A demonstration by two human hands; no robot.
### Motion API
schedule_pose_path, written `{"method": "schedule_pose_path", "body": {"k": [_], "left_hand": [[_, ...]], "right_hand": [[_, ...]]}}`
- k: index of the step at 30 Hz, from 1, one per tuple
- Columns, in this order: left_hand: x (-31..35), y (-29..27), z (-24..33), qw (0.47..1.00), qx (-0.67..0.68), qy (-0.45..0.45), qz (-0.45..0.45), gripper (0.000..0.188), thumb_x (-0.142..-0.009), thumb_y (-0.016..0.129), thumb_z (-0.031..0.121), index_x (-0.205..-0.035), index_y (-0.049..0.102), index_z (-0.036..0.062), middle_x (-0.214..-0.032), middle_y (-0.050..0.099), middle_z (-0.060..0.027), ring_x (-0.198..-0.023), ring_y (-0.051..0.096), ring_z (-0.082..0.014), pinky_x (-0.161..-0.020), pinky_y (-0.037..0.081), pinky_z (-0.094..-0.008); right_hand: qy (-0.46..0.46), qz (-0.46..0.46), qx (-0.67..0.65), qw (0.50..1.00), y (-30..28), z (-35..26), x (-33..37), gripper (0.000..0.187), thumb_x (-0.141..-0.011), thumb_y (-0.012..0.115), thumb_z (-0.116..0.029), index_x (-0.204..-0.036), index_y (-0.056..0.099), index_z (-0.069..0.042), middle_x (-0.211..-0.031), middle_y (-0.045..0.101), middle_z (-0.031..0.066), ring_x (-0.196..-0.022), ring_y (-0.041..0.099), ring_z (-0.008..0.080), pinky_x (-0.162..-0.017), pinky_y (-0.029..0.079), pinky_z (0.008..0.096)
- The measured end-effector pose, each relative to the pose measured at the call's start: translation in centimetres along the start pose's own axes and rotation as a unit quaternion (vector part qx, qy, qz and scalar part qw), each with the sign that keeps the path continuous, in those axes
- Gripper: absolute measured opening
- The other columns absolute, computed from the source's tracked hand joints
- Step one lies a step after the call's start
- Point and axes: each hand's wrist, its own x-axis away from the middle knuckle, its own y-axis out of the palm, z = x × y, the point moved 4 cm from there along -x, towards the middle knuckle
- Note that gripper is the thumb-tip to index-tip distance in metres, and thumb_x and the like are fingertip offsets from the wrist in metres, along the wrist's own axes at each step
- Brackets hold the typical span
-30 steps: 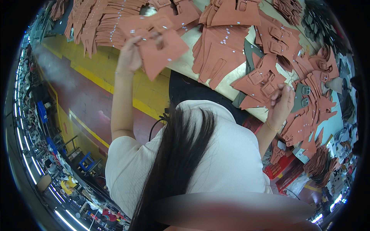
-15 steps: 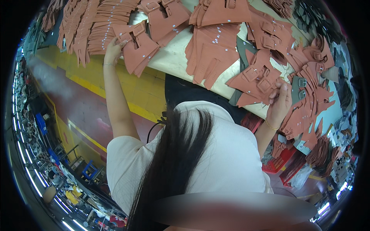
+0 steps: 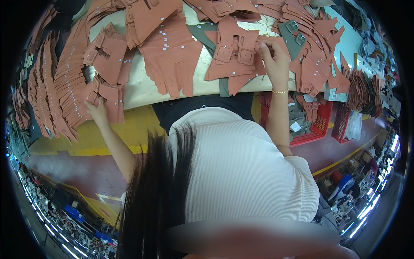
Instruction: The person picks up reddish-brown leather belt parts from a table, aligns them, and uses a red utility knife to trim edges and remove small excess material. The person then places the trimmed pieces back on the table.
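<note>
A flat terracotta leather-like piece (image 3: pixel 228 32) with two square buckles (image 3: pixel 246 56) lies on the pale table (image 3: pixel 138 93), just left of the nearer right hand (image 3: pixel 276 58). The left hand (image 3: pixel 97 111) touches another terracotta buckled piece (image 3: pixel 112 96); I cannot tell whether either grip is clamped.

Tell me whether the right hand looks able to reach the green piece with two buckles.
Probably yes: the green piece lies with its buckles exposed, just right of the right hand, and nothing visible blocks the way.

Buckled pieces (image 3: pixel 228 32) on table (image 3: pixel 137 94), overlapping stacks (image 3: pixel 71 84) at left, crate (image 3: pixel 322 119) lower right.
</note>
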Motion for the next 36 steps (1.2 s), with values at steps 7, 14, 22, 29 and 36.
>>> {"method": "schedule_pose_path", "body": {"k": [7,14,22,29,36], "left_hand": [[0.0,0.5,-0.6,0.999,-0.031,0.034,-0.016,0.09,-0.085,0.062,0.034,-0.144,0.009,-0.0071,-0.133,0.033,-0.0401,-0.127,0.032,-0.0486,-0.105,0.03,-0.047],[2.4,-7.6,7.6,0.974,-0.049,0.126,0.181,0.082,-0.086,0.06,0.025,-0.146,0.013,-0.0034,-0.139,0.034,-0.03,-0.123,0.04,-0.0419,-0.103,0.034,-0.0449],[11.1,-2.4,25.1,0.911,0.334,0.219,-0.106,0.051,-0.089,0.06,0.023,-0.133,0.044,0.0015,-0.113,0.057,-0.0108,-0.102,0.054,-0.0188,-0.09,0.044,-0.0324],[17.9,11.5,33.6,0.759,0.408,0.193,-0.469,0.04,-0.091,0.057,0.018,-0.127,0.052,-0.0001,-0.109,0.06,-0.0069,-0.095,0.058,-0.013,-0.082,0.046,-0.0262],[17.6,14.1,35.8,0.75,0.401,0.081,-0.52,0.04,-0.087,0.061,0.022,-0.118,0.056,-0.0025,-0.09,0.061,-0.0037,-0.077,0.056,-0.0088,-0.069,0.046,-0.0218]], "right_hand": [[-0.047,-0.02,0.145,0.988,2.6,1.2,0.3,0.047,-0.077,0.073,-0.024,-0.116,0.055,-0.006,-0.093,0.057,0.0138,-0.079,0.057,0.026,-0.071,0.048,0.0356],[-0.077,0.013,0.239,0.968,3.8,0.3,1.3,0.063,-0.07,0.076,-0.021,-0.125,0.049,-0.008,-0.106,0.054,0.0173,-0.093,0.052,0.0368,-0.082,0.045,0.0433],[-0.037,0.004,0.151,0.988,2.6,1.0,1.4,0.067,-0.069,0.076,-0.013,-0.127,0.044,-0.001,-0.11,0.054,0.0205,-0.099,0.054,0.0345,-0.087,0.046,0.041],[0.023,-0.038,0.002,0.999,1.8,3.7,1.8,0.073,-0.073,0.077,-0.015,-0.134,0.039,0.0,-0.098,0.06,0.0135,-0.086,0.064,0.0188,-0.072,0.053,0.0289],[0.051,-0.023,-0.036,0.998,2.1,4.9,2.0,0.077,-0.075,0.075,-0.012,-0.137,0.033,0.002,-0.102,0.059,0.0124,-0.09,0.063,0.0172,-0.075,0.052,0.0287]]}}
